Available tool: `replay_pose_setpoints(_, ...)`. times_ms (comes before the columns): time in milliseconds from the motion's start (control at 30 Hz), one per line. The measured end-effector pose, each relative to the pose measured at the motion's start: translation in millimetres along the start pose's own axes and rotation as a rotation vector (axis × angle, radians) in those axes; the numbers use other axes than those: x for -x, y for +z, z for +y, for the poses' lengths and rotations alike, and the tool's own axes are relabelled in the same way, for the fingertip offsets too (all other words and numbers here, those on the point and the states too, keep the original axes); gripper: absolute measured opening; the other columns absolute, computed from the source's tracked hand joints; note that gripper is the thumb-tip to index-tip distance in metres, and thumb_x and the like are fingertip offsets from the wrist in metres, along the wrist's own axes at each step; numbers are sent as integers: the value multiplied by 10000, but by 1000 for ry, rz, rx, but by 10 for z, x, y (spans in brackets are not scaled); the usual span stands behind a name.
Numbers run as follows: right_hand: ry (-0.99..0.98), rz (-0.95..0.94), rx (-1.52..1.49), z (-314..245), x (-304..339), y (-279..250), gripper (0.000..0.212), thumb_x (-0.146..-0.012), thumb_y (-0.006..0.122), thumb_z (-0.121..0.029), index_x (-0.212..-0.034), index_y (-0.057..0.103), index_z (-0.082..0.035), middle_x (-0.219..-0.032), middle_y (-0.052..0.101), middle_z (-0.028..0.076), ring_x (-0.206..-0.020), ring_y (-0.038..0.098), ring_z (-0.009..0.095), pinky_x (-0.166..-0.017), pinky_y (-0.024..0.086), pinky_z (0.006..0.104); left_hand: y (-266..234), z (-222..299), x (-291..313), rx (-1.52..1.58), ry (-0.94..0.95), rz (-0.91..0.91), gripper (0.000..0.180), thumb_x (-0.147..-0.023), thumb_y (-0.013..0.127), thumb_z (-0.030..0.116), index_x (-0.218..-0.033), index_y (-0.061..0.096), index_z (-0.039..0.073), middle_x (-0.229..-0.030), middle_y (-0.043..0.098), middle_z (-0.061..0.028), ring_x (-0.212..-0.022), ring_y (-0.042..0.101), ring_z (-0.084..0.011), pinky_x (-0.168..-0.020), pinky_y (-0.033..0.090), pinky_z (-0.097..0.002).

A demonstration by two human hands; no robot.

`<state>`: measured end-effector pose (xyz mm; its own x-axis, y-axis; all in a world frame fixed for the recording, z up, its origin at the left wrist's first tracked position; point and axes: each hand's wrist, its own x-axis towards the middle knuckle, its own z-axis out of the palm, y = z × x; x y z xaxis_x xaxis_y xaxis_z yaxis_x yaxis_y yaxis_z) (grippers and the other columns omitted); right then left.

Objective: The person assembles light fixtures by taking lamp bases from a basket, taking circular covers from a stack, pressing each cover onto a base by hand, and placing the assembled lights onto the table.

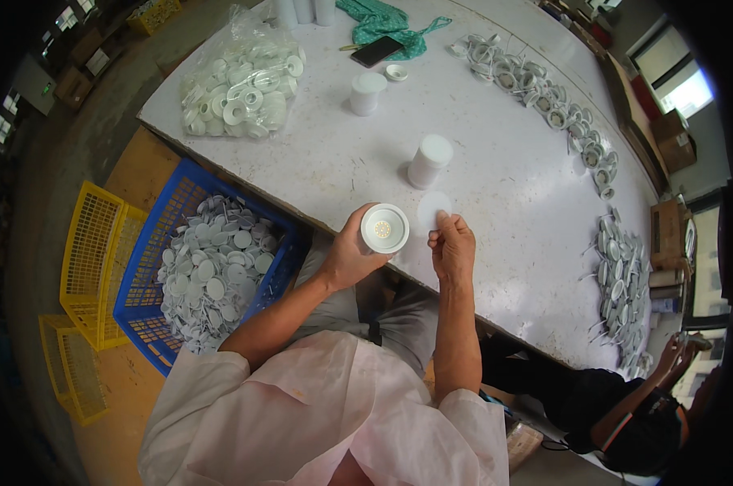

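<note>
My left hand point(352, 257) is wrapped round a white round LED lamp housing point(385, 228). Its open face points up and shows a small cluster of LEDs at the bottom. Between the thumb and fingers of my right hand point(453, 245) is a thin, translucent white disc point(433, 212), just right of the housing and apart from it. Beyond the disc stands a tall stack of white discs point(430, 161). Farther back is a second stack of discs point(367, 94), with a small white ring point(396, 73) beside it.
A clear bag of white rings point(241, 85) lies at the table's far left. A blue crate of finished-looking round lamps point(212, 267) is at my left, near yellow crates point(99, 263). Wired lamp parts point(536, 81) line the right side. A phone point(377, 51) touches green cloth. Another person point(633, 413) sits lower right.
</note>
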<state>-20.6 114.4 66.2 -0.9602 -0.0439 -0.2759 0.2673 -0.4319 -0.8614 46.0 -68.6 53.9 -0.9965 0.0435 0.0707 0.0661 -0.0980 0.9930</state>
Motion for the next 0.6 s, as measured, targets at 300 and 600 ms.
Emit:
replay_pose_setpoints(300, 38, -74, 183, 286, 255, 88, 149, -850, 680, -125, -876, 581, -16, -680, 574, 12, -535, 480, 52, -475, 395, 195, 23, -68, -4, 32, 9, -24, 788, -739, 641, -81, -1403, 222, -13, -1320, 428, -149, -1239, 443, -215, -1042, 385, -353)
replay_pose_setpoints(600, 19, -36, 256, 337, 318, 193, 175, -788, 711, -44, -864, 553, -30, -685, 541, -27, -559, 484, 28, -489, 409, 172, 71, -29, 48, 52, -15, 18, 642, -812, 617, 171, -1346, 322, -30, -1231, 491, -164, -1162, 482, -221, -998, 384, -343)
